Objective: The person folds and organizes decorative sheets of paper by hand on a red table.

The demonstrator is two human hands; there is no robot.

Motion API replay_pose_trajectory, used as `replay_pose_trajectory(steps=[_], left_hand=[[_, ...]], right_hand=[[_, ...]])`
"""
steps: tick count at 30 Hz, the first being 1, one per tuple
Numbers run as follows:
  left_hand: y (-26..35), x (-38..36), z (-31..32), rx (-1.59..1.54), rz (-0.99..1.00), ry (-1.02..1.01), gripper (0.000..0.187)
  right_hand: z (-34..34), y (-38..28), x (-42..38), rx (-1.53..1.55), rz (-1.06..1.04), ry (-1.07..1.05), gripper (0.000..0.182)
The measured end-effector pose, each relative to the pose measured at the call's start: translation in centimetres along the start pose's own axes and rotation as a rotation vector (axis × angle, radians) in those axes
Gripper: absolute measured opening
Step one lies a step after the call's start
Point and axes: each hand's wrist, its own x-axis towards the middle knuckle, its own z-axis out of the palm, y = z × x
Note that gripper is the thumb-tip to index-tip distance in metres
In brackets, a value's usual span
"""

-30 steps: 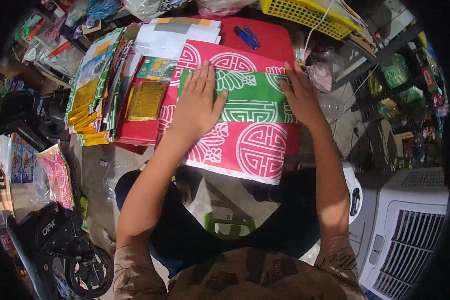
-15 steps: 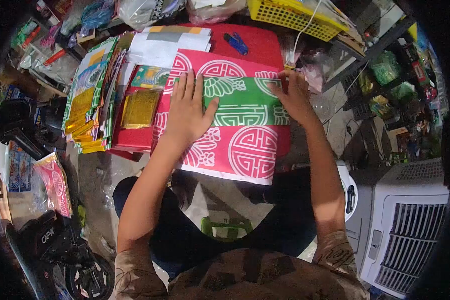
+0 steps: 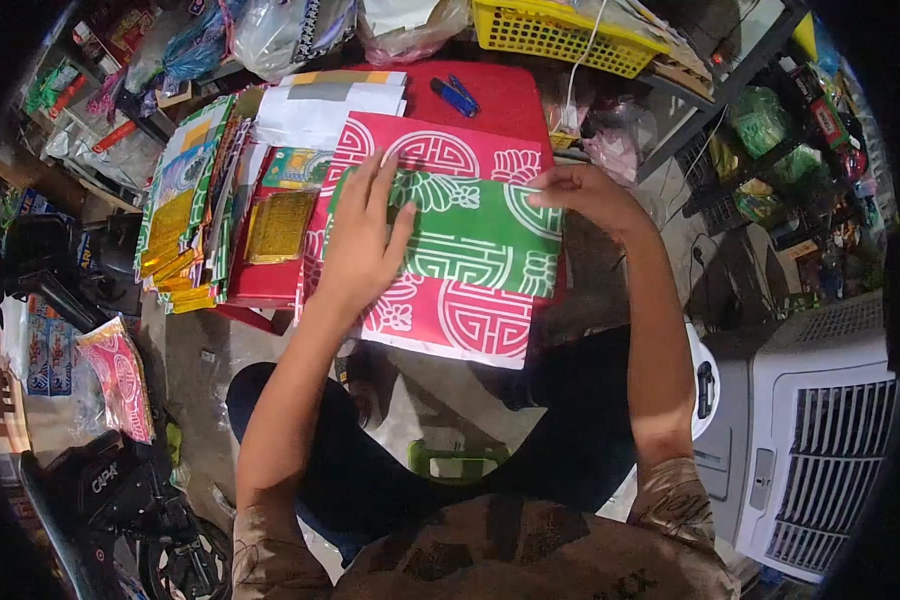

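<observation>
A green patterned paper strip (image 3: 470, 232) lies across a stack of pink patterned paper sheets (image 3: 470, 325). Its right end juts past the pink edge and sits slightly tilted. My left hand (image 3: 365, 240) rests on the strip's left end, fingers stretched and thumb apart. At the strip's upper right corner, my right hand (image 3: 595, 205) pinches the edge between thumb and fingers. Left of the pink sheets are a gold foil packet (image 3: 275, 228) and a fanned pile of folded papers with gold pieces (image 3: 182, 215).
The red table (image 3: 505, 95) carries white sheets (image 3: 325, 112) and a blue cutter-like tool (image 3: 455, 96) at the back. A yellow basket (image 3: 570, 38) stands behind it. Below are a green stool (image 3: 458, 465), a white slatted appliance (image 3: 820, 440) on the right, and a black bike (image 3: 110, 490) on the left.
The green strip has shifted right and slightly down over the pink sheets, its right end now overhanging them. My left hand has moved up its left end; the whole view has shifted slightly.
</observation>
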Motion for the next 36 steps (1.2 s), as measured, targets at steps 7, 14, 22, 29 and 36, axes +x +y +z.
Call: replay_pose_trajectory(steps=[7,14,22,29,36], left_hand=[[8.7,-10.9,-2.3,-0.932,-0.511,-0.027,0.020],[9.6,-16.6,-1.6,-1.403,-1.327,-0.143,0.040],[8.4,-12.4,0.7,-1.247,-1.119,-0.051,0.043],[13.3,-15.2,-3.2,-1.267,-0.972,0.010,0.029],[16.5,-17.8,-4.4,-1.306,-0.970,0.135,0.018]], right_hand=[[-1.2,-0.4,-2.2,0.256,-0.027,0.182,0.045],[-0.4,1.6,-2.2,0.274,0.101,0.074,0.046],[0.6,-0.8,-3.9,0.590,-0.039,0.332,0.044],[-0.2,-4.9,-7.1,0.298,-0.432,0.938,0.036],[5.9,-2.2,-3.7,-1.051,-0.475,0.648,0.041]])
